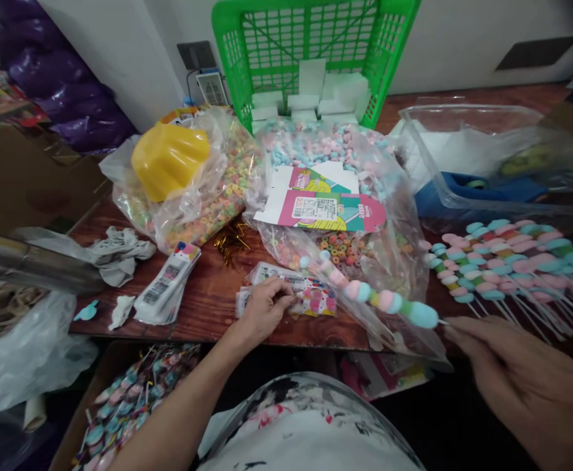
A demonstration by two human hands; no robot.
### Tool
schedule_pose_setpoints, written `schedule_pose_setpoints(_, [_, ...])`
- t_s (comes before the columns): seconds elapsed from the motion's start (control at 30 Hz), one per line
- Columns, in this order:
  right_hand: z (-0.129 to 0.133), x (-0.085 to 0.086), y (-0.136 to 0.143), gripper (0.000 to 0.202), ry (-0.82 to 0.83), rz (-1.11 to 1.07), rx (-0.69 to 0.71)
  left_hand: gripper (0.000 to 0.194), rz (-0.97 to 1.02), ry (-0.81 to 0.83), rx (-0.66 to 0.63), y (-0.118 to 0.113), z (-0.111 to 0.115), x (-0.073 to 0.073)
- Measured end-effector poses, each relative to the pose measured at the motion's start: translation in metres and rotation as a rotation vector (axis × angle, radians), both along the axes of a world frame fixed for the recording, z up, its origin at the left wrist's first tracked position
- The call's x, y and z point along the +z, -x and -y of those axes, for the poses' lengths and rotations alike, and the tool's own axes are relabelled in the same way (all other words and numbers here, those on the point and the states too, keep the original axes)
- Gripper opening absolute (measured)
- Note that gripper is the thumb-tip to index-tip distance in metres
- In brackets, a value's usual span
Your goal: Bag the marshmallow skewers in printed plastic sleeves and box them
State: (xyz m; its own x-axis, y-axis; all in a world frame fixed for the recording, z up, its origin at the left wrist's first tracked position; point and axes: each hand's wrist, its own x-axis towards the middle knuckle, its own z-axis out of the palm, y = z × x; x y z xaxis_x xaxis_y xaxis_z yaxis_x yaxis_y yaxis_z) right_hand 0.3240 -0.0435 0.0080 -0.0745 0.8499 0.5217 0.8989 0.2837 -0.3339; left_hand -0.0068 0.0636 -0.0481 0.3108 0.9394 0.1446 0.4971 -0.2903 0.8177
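Observation:
Pinched on a thin white stick, my right hand (517,373) holds a candy skewer (389,302) of pink, blue, green and yellow pieces, pointing up and left over a clear plastic bag. My left hand (264,307) rests on printed clear wrappers (316,301) near the table's front edge, its fingertips pressed together; whether they grip a wrapper is too small to tell. Beyond the skewer lie bags of ring-shaped candy (338,252) and pink and blue candy (311,144), with flat printed cards (320,206) on top. More skewers (512,255) are piled at the right.
A green basket (311,29) with white boxes stands at the back. Left are a candy bag (212,203) with a yellow bowl (169,160), stacked labels (166,284) and a metal cylinder (31,261). A clear bin (473,121) is back right; a box of wrapped skewers (134,399) sits below.

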Motion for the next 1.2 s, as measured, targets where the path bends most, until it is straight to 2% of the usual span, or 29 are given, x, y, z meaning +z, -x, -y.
schedule_pose_setpoints(0.13, [-0.029,-0.003,0.029,0.024,-0.064,0.018,0.265,0.009,0.075,0.080,0.004,0.004,-0.003,0.002])
schedule_pose_setpoints(0.27, [-0.044,-0.002,0.041,0.020,-0.045,0.137,0.328,0.009,0.126,0.096,0.003,0.008,-0.004,-0.001])
schedule_pose_setpoints(0.47, [-0.054,0.004,0.040,0.017,-0.046,0.278,0.338,0.010,0.157,0.042,-0.055,0.011,-0.004,-0.006])
schedule_pose_setpoints(0.63, [-0.058,0.007,0.032,0.015,-0.026,0.185,0.346,0.011,0.177,0.025,-0.079,0.013,-0.004,-0.005])
schedule_pose_setpoints(0.8, [-0.049,0.008,0.035,0.014,-0.099,0.092,0.334,0.009,0.182,0.041,-0.072,0.013,-0.005,-0.004])
schedule_pose_setpoints(0.97, [-0.036,-0.004,0.035,0.021,-0.113,0.060,0.304,0.008,0.184,0.059,-0.071,0.013,-0.006,-0.005])
schedule_pose_setpoints(1.1, [-0.030,-0.019,0.032,0.023,-0.122,0.102,0.337,0.006,0.184,0.051,-0.076,0.012,-0.006,-0.005])
schedule_pose_setpoints(1.2, [-0.029,-0.023,0.033,0.023,-0.130,0.179,0.343,0.007,0.191,0.042,-0.091,0.011,-0.005,-0.005])
